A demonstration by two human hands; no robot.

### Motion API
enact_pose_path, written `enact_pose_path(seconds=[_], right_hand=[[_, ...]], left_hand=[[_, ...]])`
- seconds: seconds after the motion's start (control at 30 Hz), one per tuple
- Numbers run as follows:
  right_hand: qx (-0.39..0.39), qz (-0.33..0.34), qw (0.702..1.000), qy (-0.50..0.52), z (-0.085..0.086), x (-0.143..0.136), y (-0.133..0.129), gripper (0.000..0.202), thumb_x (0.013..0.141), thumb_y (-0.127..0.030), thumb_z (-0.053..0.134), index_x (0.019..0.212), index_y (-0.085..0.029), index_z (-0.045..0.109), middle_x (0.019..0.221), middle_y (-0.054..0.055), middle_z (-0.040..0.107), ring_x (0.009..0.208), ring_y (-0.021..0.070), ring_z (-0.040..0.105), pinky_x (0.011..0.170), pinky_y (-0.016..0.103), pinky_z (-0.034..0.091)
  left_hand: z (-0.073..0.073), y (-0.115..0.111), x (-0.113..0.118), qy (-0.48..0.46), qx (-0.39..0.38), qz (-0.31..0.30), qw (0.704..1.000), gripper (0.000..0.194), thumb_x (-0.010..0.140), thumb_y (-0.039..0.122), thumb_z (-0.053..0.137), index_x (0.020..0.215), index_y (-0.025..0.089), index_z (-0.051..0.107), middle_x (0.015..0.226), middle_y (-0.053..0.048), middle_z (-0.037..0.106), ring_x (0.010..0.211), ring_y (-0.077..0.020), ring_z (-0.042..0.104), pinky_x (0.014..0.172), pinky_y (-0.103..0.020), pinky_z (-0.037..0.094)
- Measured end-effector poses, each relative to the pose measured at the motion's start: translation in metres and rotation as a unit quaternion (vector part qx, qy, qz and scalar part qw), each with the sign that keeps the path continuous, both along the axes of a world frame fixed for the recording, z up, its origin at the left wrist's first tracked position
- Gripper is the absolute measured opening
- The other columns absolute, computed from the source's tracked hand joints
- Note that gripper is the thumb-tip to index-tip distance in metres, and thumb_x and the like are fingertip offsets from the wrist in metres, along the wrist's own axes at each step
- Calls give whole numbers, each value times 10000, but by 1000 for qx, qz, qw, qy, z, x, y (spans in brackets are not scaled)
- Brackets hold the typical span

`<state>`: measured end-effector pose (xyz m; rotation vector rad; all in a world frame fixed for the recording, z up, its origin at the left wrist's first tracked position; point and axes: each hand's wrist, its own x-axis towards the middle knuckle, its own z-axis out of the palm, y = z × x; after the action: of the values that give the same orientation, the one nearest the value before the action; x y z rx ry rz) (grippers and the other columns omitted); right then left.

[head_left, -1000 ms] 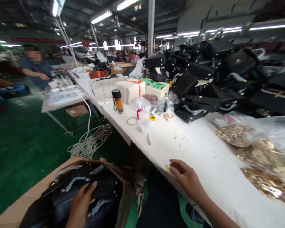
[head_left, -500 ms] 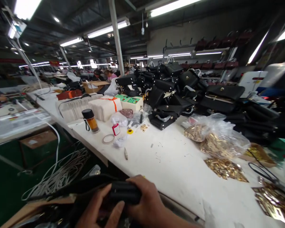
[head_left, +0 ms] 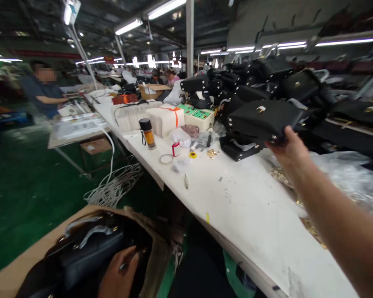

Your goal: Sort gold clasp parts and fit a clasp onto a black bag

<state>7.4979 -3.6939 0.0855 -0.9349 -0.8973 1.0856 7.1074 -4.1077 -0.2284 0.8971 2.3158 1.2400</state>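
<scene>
A black handbag (head_left: 264, 118) with a gold clasp and studded corners is gripped at its near right corner by my right hand (head_left: 290, 151). It lies tilted at the front of the handbag pile, above another black handbag (head_left: 240, 149) on the table. Down at the lower left, my left hand (head_left: 119, 273) reaches into a cardboard box (head_left: 160, 252) among black handbags (head_left: 91, 256) with wrapped handles. Its fingers are curled together against dark material; what they hold is hidden.
Along the white table (head_left: 236, 215) stand a drink bottle (head_left: 147, 133), a small red bottle (head_left: 175, 149), yellow tape (head_left: 192, 155) and a stack of pale pieces (head_left: 164, 120). Plastic bags (head_left: 338, 169) and metal fittings lie at right. A person (head_left: 46, 93) works far left; coiled cable (head_left: 115, 184) covers the floor.
My right hand has moved from low in front of me to the pile and taken hold of a handbag. My left hand has gone down into the box. The view has turned left.
</scene>
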Motion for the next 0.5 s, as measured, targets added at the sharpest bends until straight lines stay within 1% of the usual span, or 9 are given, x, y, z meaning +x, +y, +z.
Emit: enact_pose_path(seconds=[0.07,0.1,0.17,0.2,0.23,0.27,0.33,0.4,0.5], right_hand=[[-57,-20,992,-109,2,-2,27,651,980,-464,510,1520,-140,344,1517,240,381,1039,209,639,786,374,571],[-71,-35,984,-157,-6,-6,33,665,967,-451,517,1517,-118,347,1527,273,353,1069,249,631,787,425,571],[-51,-58,978,-191,-37,-19,29,667,891,-399,633,1457,-97,450,1493,263,417,1188,315,597,909,515,543],[8,-47,975,-219,-58,-27,18,657,864,-403,674,1422,-106,496,1445,255,479,1230,345,581,945,553,527],[46,-14,966,-253,-79,-36,2,642,863,-454,679,1399,-135,528,1420,245,512,1271,376,556,963,598,510],[46,-10,962,-267,-99,-44,-18,619,834,-494,708,1339,-161,572,1366,224,566,1256,400,566,950,640,501],[18,42,949,-311,-134,-59,-65,567,819,-528,741,1292,-232,639,1309,147,621,1207,394,606,1035,631,488],[-30,66,919,-388,-159,-72,-113,535,803,-578,750,1256,-305,676,1250,84,664,1137,383,645,1074,655,446],[-69,94,889,-443,-183,-81,-162,525,773,-631,738,1209,-340,701,1185,36,697,1159,341,639,1123,568,443]], left_hand=[[-39,-33,-25,84,-7,47,995,605,757,651,517,1075,157,664,1135,-144,665,1075,-309,642,1007,-424,523],[-55,-52,-33,137,-39,70,987,619,765,617,501,1114,129,651,1160,-164,656,1151,-323,605,1097,-446,452],[-79,-92,-43,192,-156,134,960,698,779,595,458,1242,96,612,1278,-182,612,1237,-367,533,1104,-518,413],[-87,-112,-45,196,-224,168,940,732,806,603,439,1324,104,575,1361,-174,568,1277,-383,494,1089,-552,409],[-93,-131,-47,189,-287,194,919,764,820,616,439,1384,111,539,1429,-166,521,1307,-393,460,1080,-570,404],[-97,-147,-48,173,-341,216,899,792,830,636,450,1431,124,507,1489,-152,470,1338,-400,425,1082,-579,394],[-102,-172,-54,121,-410,249,869,880,811,683,508,1487,122,457,1554,-148,398,1393,-411,361,1118,-575,358],[-107,-186,-63,24,-440,282,852,1015,770,742,565,1536,99,391,1559,-188,380,1401,-430,365,1115,-551,375],[-113,-192,-76,-90,-450,312,832,1171,737,819,571,1573,46,297,1496,-268,421,1319,-438,479,1041,-500,459]])
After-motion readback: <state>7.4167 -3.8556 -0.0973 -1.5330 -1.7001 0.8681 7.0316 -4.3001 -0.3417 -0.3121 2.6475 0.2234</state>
